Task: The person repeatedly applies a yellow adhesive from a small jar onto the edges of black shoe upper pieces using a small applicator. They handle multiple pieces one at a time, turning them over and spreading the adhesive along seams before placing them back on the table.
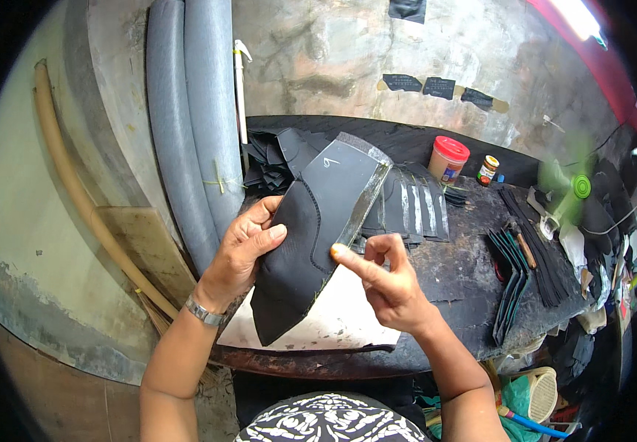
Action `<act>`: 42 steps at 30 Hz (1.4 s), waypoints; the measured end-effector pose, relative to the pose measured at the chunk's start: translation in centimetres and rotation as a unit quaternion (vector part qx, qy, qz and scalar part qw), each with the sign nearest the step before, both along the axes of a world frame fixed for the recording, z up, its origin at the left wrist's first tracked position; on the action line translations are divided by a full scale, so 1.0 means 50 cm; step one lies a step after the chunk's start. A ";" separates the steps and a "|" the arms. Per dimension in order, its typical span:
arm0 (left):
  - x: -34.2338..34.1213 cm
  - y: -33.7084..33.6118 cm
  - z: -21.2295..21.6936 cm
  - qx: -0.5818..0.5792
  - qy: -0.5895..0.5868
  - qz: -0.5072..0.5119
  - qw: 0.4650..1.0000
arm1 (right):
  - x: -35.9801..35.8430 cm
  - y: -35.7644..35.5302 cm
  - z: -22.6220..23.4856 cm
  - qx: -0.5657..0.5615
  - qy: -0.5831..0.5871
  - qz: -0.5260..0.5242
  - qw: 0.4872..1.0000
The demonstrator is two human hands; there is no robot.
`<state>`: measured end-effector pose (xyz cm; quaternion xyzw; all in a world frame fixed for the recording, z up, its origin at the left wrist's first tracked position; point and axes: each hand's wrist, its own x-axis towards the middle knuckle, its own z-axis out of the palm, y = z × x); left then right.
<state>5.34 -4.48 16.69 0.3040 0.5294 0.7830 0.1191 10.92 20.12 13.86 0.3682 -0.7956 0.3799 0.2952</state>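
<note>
Two bare hands are working on one black shoe-upper piece [318,236], which is being held up above the white board [333,324] at the near edge of the dark workbench [466,272]. The left hand [248,247] is gripping the piece along its nine o'clock edge, thumb on the face and fingers curling behind. The right hand [385,276] is loosely curled, its forefinger pressing the glossy strip running along the three o'clock edge, grasping nothing. Judging by how it is keeping its shape while held by one side, the piece is looking thin, light and flexible rather than stiff; the shiny edge may be tacky, so holding by the plain stitched side seems safer. Toward one o'clock, a red-lidded jar [448,159] is standing beyond more black cut pieces [414,210].
</note>
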 end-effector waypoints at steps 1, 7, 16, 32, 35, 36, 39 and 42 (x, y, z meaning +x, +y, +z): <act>-0.001 -0.002 -0.003 0.007 -0.007 0.002 1.000 | 0.003 -0.008 -0.002 0.032 0.033 -0.010 0.999; -0.010 -0.017 -0.013 0.026 -0.012 0.009 1.000 | -0.027 -0.020 0.002 0.039 0.059 -0.049 0.996; -0.014 -0.088 0.000 0.067 -0.015 0.135 0.988 | -0.160 -0.034 -0.023 -0.072 -0.023 0.031 0.997; 0.033 -0.180 0.025 0.041 0.060 0.202 0.977 | -0.386 -0.115 -0.020 0.134 -0.131 -0.149 0.971; 0.028 -0.186 0.016 -0.002 0.036 0.230 0.972 | -0.331 -0.097 -0.036 0.249 -0.113 -0.169 0.947; 0.027 -0.186 0.014 0.006 0.023 0.216 0.976 | -0.308 -0.097 -0.039 0.315 -0.111 -0.185 0.924; 0.025 -0.174 0.009 0.030 0.015 0.186 0.982 | -0.239 -0.079 -0.014 0.351 -0.139 -0.160 0.912; 0.027 -0.154 0.006 0.036 0.052 0.174 0.983 | -0.171 -0.048 0.032 0.225 -0.170 -0.071 0.957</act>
